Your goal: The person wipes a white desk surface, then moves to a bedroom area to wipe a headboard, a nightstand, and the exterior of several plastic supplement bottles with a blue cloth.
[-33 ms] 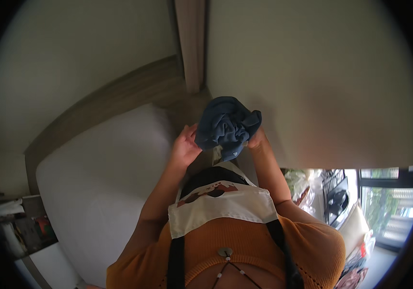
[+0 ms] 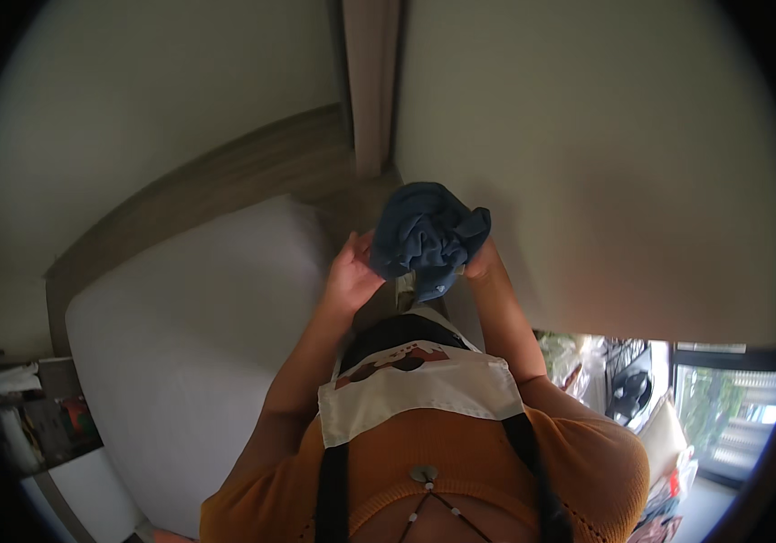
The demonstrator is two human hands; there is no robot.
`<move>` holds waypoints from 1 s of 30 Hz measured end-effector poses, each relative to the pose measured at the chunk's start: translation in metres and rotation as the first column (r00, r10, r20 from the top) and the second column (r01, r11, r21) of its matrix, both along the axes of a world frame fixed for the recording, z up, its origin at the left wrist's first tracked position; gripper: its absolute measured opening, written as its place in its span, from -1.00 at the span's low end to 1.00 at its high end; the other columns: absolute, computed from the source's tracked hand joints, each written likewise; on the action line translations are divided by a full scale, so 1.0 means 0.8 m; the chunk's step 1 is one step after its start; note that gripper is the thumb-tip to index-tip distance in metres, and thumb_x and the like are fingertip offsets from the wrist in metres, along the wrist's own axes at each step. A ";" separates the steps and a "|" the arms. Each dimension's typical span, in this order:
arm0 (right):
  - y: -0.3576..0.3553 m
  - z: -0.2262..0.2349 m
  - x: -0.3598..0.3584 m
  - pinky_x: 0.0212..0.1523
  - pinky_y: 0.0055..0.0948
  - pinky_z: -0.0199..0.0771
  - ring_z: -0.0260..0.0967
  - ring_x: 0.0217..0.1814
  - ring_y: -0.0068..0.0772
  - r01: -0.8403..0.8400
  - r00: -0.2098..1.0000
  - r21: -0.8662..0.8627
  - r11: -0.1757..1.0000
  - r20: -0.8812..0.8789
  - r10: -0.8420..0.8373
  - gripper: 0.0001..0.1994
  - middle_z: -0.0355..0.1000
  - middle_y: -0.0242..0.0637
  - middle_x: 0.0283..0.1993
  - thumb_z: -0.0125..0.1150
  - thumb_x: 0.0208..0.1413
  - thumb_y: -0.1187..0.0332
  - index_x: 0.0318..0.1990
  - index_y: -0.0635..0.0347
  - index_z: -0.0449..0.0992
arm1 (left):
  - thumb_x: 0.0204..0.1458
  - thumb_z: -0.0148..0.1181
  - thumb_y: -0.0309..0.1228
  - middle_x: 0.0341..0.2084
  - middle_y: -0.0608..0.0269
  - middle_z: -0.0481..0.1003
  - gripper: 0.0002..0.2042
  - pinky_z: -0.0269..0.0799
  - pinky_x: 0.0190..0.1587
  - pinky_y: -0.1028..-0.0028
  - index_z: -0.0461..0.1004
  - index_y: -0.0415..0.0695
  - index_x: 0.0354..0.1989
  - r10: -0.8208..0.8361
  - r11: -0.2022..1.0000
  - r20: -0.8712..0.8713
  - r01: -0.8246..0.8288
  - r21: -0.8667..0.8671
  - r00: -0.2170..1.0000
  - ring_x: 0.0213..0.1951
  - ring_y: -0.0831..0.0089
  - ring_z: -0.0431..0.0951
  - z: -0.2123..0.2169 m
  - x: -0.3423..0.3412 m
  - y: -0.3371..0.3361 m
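Observation:
A crumpled dark blue fabric item (image 2: 428, 237) is held up in front of me, bunched into a loose round shape with folds in its middle. Which kind of garment or cloth it is, I cannot tell. One flap with a small white mark hangs at its lower side. My left hand (image 2: 352, 271) holds its left edge, thumb raised and the other fingers partly behind the fabric. At the lower right edge my right hand (image 2: 480, 261) grips it, most of its fingers hidden by the cloth.
On the left stands a bed with a pale grey mattress (image 2: 198, 344) and a wooden headboard (image 2: 198, 172). A cluttered bedside shelf (image 2: 57, 416) is beyond it. A large pale panel (image 2: 587, 172) rises at the right. Bags, a cushion (image 2: 662, 437) and a window (image 2: 732, 407) lie lower right.
My left hand has shifted very slightly to the right. The view has tilted a little, and the fabric stays in both hands.

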State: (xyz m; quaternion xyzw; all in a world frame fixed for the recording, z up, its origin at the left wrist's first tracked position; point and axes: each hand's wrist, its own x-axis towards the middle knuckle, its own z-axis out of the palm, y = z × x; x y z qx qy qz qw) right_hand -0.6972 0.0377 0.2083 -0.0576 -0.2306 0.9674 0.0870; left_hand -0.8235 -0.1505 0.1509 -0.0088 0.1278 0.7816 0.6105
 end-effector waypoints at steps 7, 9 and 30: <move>0.099 -0.024 -0.264 0.15 -0.36 0.38 0.38 0.11 -0.29 -0.166 0.895 0.352 0.921 0.445 -0.009 -0.45 0.39 -0.19 0.15 0.02 0.24 -0.01 0.18 0.29 0.35 | 0.14 0.12 -0.08 0.03 0.23 0.44 -0.53 0.32 0.10 0.32 0.34 -0.11 0.12 0.290 0.862 -0.165 -0.332 -0.383 0.943 0.07 0.33 0.40 -0.005 -0.207 0.086; 0.133 -0.025 -0.335 0.20 -0.32 0.28 0.31 0.19 -0.29 -0.283 0.872 0.427 0.858 0.487 0.045 -0.42 0.35 -0.23 0.20 -0.02 0.26 -0.04 0.27 0.19 0.27 | 0.15 0.11 -0.13 -0.01 0.23 0.46 -0.58 0.35 0.05 0.34 0.37 -0.14 0.07 0.406 0.795 -0.204 -0.454 -0.401 0.891 0.02 0.36 0.43 0.006 -0.261 0.108; 0.025 0.167 -1.020 -0.24 -0.46 0.43 0.44 -0.33 -0.37 -0.040 0.796 0.999 -0.026 0.047 0.603 -0.74 0.48 -0.27 -0.34 0.20 0.17 0.26 -0.08 0.20 0.53 | 0.19 0.08 -0.20 -0.30 0.35 0.50 -0.67 0.33 -0.11 0.55 0.52 -0.25 -0.12 0.772 -0.189 -0.625 -0.900 -0.393 0.112 -0.25 0.60 0.43 0.111 -0.716 0.009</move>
